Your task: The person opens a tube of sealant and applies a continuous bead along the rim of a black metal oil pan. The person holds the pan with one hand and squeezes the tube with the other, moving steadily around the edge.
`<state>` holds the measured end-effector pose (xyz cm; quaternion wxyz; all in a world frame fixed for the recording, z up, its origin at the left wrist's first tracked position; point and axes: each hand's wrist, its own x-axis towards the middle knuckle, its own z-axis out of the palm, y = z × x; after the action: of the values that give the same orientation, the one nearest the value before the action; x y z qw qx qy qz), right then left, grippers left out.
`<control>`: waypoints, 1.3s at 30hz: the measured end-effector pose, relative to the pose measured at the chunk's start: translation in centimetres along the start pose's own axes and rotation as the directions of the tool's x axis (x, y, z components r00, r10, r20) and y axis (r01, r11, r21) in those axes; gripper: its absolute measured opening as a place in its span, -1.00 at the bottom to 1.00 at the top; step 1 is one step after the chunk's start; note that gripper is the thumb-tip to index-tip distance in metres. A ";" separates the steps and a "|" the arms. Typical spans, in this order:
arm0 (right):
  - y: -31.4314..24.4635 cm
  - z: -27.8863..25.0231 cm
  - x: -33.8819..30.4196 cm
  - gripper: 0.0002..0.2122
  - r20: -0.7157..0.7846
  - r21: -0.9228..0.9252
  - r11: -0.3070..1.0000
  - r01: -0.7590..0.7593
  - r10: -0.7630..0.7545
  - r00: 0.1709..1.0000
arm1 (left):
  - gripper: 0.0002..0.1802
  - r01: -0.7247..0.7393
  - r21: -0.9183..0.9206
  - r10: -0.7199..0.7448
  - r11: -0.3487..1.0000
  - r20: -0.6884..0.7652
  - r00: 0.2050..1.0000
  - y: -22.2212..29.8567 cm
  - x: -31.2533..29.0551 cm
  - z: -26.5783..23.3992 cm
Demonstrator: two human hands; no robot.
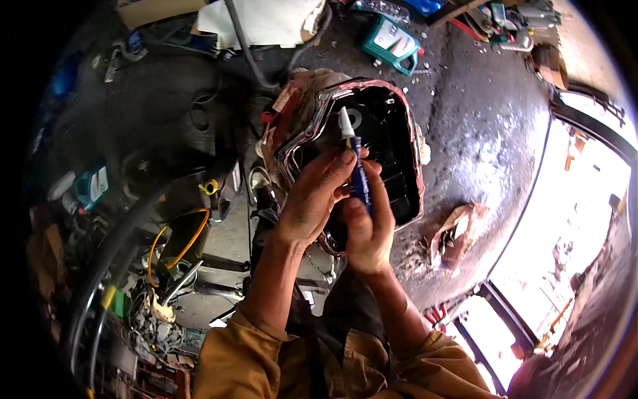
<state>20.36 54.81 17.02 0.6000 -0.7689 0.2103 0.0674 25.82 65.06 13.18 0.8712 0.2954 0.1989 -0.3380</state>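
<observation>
My left hand (315, 195) and my right hand (369, 234) both close around a slim dark blue sealant tube (359, 181). Its tapered white nozzle (346, 124) points away from me, up toward the far side. The left thumb presses near the tube's neck, while the right fingers wrap its lower body. Beneath the tube lies an open oil-pan-like metal housing (417, 193), black and wet-looking inside, with a reddish rim that has a shiny line along its left part. My hands and wrists cover its near left portion.
A teal oil jug (389, 44) lies beyond the housing on the dark, stained floor (478, 133). Crumpled brown paper (457, 233) is to the right. Black hoses (109, 266), an orange cable loop (189, 247) and cluttered parts fill the left. A bright doorway opens at right.
</observation>
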 end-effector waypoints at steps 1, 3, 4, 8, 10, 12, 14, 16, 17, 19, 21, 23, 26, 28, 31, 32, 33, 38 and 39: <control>-0.3 0.8 0.0 -0.46 -0.031 0.126 0.988 -0.087 0.091 0.995 | -0.59 -0.015 -0.066 0.018 0.998 0.033 0.999 0.0 0.0 -0.5; -1.1 2.0 0.2 -0.51 -0.038 0.283 0.942 -0.180 0.199 0.979 | -0.60 0.001 -0.131 0.015 0.991 0.119 0.993 0.0 0.3 -1.8; -1.4 2.4 0.2 -0.54 -0.040 0.287 0.940 -0.184 0.204 0.978 | -0.62 0.011 -0.170 0.010 0.985 0.124 0.992 0.1 0.4 -1.8; -0.7 3.2 1.2 -0.59 -0.063 0.266 0.950 -0.165 0.188 0.980 | -0.63 0.033 -0.211 -0.009 0.977 0.117 0.993 0.8 1.0 -2.1; -0.9 4.1 1.9 -0.64 -0.147 0.242 0.959 -0.146 0.185 0.972 | -0.63 0.040 -0.183 -0.023 0.982 0.095 0.995 0.9 1.6 -2.3; -1.2 4.8 2.6 -0.66 -0.168 0.205 0.967 -0.152 0.188 0.968 | -0.63 0.043 -0.152 -0.032 0.988 0.074 0.997 1.0 2.1 -2.6; -0.9 5.0 3.2 -0.67 -0.177 0.166 0.975 -0.148 0.177 0.968 | -0.63 0.019 -0.136 -0.015 0.991 0.029 0.999 1.4 2.6 -2.5; -0.6 5.1 3.6 -0.67 -0.173 0.133 0.980 -0.146 0.168 0.971 | -0.63 0.002 -0.131 -0.004 0.991 -0.008 1.000 1.5 2.9 -2.5; -0.5 5.1 3.6 -0.67 -0.176 0.121 0.981 -0.154 0.174 0.969 | -0.64 0.005 -0.130 -0.007 0.991 -0.015 1.000 1.5 2.9 -2.6; -0.6 5.2 3.7 -0.67 -0.198 0.114 0.977 -0.182 0.202 0.959 | -0.65 0.011 -0.132 -0.013 0.991 -0.018 1.000 1.3 3.3 -2.5; -0.8 5.3 3.8 -0.67 -0.208 0.118 0.975 -0.190 0.211 0.955 | -0.67 0.020 -0.133 -0.023 0.991 -0.020 1.000 1.2 3.3 -2.5; -0.8 5.3 3.8 -0.66 -0.226 0.118 0.976 -0.183 0.206 0.952 | -0.69 0.026 -0.135 -0.029 0.991 -0.022 0.999 1.0 3.4 -2.4; -0.8 5.4 3.8 -0.62 -0.239 0.142 0.971 -0.192 0.222 0.945 | -0.71 0.024 -0.125 -0.031 0.992 -0.054 0.998 1.4 3.5 -2.1; -1.3 5.4 3.7 -0.59 -0.232 0.189 0.955 -0.227 0.268 0.935 | -0.73 0.022 -0.118 -0.032 0.993 -0.076 0.997 1.5 3.5 -1.9; -1.5 5.5 3.6 -0.57 -0.260 0.209 0.948 -0.240 0.290 0.921 | -0.73 0.033 -0.086 -0.040 0.996 -0.080 0.996 1.5 3.6 -1.6; -1.5 5.5 3.7 -0.57 -0.272 0.205 0.949 -0.240 0.291 0.917 | -0.73 0.047 -0.059 -0.051 0.997 -0.071 0.996 1.7 3.5 -1.6; -1.5 5.6 3.8 -0.56 -0.277 0.194 0.951 -0.240 0.288 0.917 | -0.73 0.059 -0.030 -0.060 0.998 -0.066 0.996 2.0 3.4 -1.6; -1.9 5.7 3.8 -0.55 -0.271 0.170 0.959 -0.225 0.266 0.925 | -0.72 0.024 -0.011 -0.024 1.000 -0.080 0.996 2.2 3.3 -1.7; -1.9 5.7 3.8 -0.54 -0.268 0.172 0.957 -0.234 0.274 0.924 | -0.71 0.019 -0.025 -0.021 1.000 -0.088 0.996 2.0 3.4 -1.6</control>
<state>25.44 59.69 15.84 0.6001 -0.6938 0.3979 0.0171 29.35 65.76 10.90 0.8617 0.2976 0.2440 -0.3308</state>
